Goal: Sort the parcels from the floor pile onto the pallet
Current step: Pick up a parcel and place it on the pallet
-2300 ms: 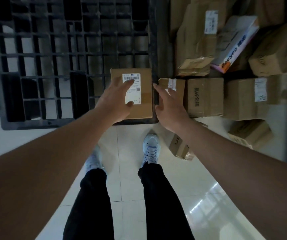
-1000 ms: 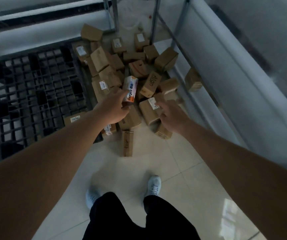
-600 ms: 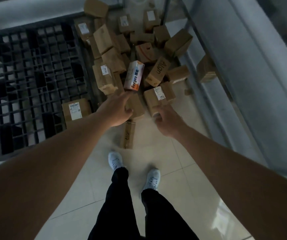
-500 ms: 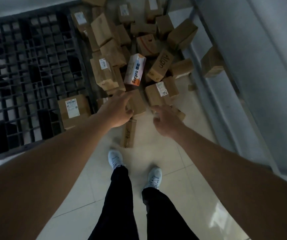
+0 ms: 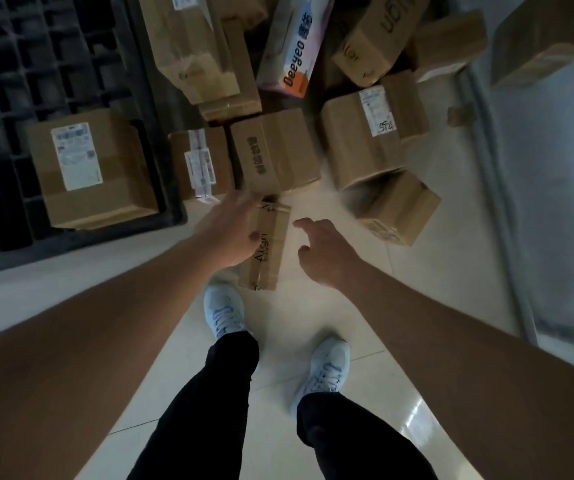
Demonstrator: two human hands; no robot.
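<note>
Both hands have been lowered toward the narrow brown taped cardboard parcel [image 5: 265, 249] on the floor: the left hand [image 5: 228, 233] is laid against it with relaxed fingers, the right hand [image 5: 323, 252] is held released beside it, so the next pick appears begun.

You see everything through one wide-angle camera on your head, tilted steeply down so that your forearms run in from the lower corners and your left hand [image 5: 227, 233] and right hand [image 5: 327, 252] meet near the middle of the frame. Beyond the hands the view takes in the near edge of the floor pile [image 5: 365, 140], with the pallet [image 5: 71, 77] off beyond your left hand, and below the hands your own legs and shoes [image 5: 225, 315]. The hands sit close; there is no second view to overlap with this one.
</note>
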